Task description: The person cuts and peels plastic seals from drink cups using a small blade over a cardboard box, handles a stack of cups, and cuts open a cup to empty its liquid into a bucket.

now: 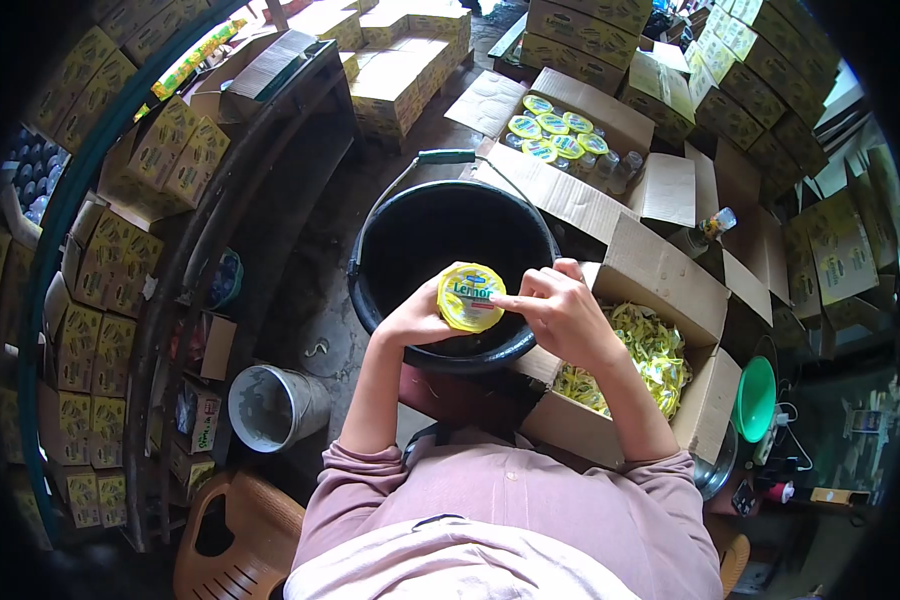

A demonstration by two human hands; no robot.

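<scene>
My left hand (415,318) is closed around a cup (468,298) with a yellow film lid printed "Lemon". The lid faces up at me, and the cup's body is mostly hidden beneath it. My right hand (558,308) comes in from the right, its index finger stretched out and touching the lid's right side. Its other fingers are bent, and I see nothing held in them. Both hands are over the near part of a black bucket (410,210) with a raised handle. Its inside is dark.
At right, one carton (660,262) holds a heap of yellow printed lids or wrappers (650,350). Beyond it, another carton (610,115) contains several yellow-lidded cups (560,130). A grey bucket (275,408) stands left, a green bowl (756,398) right. Stacked boxes (590,45) surround the area.
</scene>
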